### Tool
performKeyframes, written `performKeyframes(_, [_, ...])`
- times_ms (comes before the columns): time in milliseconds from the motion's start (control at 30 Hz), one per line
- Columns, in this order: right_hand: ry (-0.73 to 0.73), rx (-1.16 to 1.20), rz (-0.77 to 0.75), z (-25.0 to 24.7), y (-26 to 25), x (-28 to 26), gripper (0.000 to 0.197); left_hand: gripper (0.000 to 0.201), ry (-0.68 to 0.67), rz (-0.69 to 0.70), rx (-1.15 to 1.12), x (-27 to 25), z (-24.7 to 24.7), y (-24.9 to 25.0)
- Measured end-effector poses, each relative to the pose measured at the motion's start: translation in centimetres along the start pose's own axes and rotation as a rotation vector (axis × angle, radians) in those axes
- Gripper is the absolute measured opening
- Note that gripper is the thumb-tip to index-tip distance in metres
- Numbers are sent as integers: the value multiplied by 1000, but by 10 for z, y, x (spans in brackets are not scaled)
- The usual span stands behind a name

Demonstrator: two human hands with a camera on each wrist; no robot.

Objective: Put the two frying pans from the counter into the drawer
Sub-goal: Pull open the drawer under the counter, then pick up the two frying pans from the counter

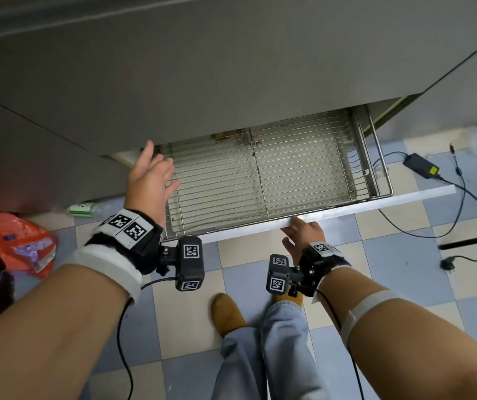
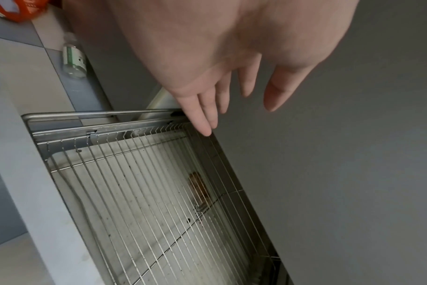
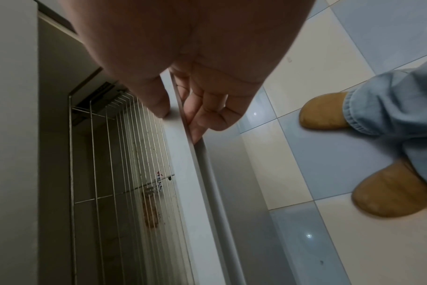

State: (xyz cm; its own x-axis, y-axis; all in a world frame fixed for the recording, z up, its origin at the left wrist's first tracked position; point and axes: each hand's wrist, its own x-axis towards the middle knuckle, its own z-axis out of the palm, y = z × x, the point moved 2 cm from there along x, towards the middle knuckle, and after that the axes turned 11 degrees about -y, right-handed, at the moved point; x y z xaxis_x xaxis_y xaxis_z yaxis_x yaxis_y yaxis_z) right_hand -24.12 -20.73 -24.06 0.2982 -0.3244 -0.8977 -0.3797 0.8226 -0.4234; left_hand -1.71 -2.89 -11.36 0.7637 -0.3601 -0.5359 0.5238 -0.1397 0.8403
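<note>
Below the grey cabinet front, the pulled-out wire-rack metal drawer (image 1: 260,180) holds no pans; neither frying pan is in view. Right hand (image 1: 303,230) pinches its white front edge; left hand (image 1: 149,180) hovers spread, empty. Risk: pinched fingers if the drawer slides shut.

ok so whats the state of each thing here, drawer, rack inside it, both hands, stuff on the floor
grey pull-out drawer: pulled open
steel wire rack inside the drawer: no pans in it
right hand: grips the drawer's front edge, thumb on top, fingers under
left hand: fingers straight, holds nothing, above the rack's left side
clear plastic bottle with green label: lying on its side on the floor
black power adapter: on the floor, cable attached
</note>
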Motion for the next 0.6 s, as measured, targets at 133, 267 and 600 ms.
performKeyframes(133, [-3,12,15,-10,11,-5,22,50,-42,-38,59,-15,2,-20])
performKeyframes(267, [-30,-2,12,-12,13,-11,22,41,-71,-70,166,-28,2,-30])
performKeyframes(600, [-80,-900,-69,24,-63,-101,29,34,-297,-91,1231,-85,6,35])
